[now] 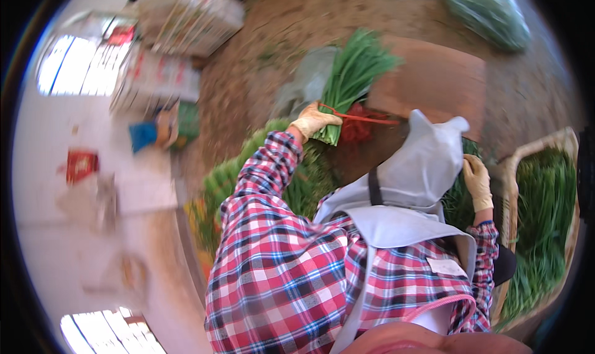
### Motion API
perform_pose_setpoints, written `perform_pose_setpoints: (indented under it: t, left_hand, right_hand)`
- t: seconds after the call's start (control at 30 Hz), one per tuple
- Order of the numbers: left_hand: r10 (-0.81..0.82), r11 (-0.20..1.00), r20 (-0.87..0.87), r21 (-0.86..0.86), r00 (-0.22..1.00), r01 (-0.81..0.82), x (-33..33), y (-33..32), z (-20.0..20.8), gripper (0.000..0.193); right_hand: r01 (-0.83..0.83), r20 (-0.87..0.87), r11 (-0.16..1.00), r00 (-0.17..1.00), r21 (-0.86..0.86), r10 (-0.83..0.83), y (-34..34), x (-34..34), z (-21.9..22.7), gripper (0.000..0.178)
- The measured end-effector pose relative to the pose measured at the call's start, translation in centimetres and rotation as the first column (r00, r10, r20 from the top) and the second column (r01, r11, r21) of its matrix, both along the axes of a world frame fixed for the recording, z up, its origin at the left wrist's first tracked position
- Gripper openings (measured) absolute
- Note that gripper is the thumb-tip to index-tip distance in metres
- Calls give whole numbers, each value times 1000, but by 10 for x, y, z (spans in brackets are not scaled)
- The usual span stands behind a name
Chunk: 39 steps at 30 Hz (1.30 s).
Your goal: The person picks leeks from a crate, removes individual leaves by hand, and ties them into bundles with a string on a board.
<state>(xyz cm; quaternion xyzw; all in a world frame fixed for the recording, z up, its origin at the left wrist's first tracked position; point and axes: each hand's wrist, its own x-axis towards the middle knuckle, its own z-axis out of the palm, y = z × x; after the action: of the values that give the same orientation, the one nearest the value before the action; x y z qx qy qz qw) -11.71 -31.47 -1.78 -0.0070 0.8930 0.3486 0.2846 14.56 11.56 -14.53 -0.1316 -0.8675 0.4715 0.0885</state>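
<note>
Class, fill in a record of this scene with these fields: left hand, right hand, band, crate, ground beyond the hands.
Left hand: gloved, closed around a green bunch of long leaves
Right hand: gloved, beside dark greens; grip unclear
Band: red strip across the bunch near the left hand; whether tied, unclear
Crate: pale crate on the right, filled with long greens
Ground beyond the hands: brown board; farther off, a plastic bag

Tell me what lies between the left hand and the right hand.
From the left hand to the right hand, the head view shows red strands, the pale apron, then dark greens.
</note>
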Motion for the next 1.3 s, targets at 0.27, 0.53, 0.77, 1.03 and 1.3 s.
perform_pose_setpoints:
  t: [0.27, 0.53, 0.77, 1.03, 1.3]
  left_hand:
    - [836, 545, -125, 80, 534, -834, 244, -338, 155, 57]
    - [979, -205, -27, -98, -203, -974, 436, -516, 100, 94]
    - [994, 80, 84, -146, 68, -986, 398, -533, 13, 82]
    - [914, 397, 40, -286, 403, -872, 345, -514, -52, 117]
    - [935, 348, 102, -452, 340, -821, 436, -476, -76, 118]
  right_hand:
    - [-139, 308, 988, 945, 67, 112, -62, 49, -15, 33]
    - [-249, 429, 961, 886, 119, 176, -113, 76, -47, 32]
    - [-312, 509, 940, 837, 141, 201, -153, 89, -66, 30]
    - [-107, 614, 987, 774, -117, 157, -146, 104, -102, 30]
    - [-32, 634, 978, 756, -208, 160, -140, 115, -116, 30]
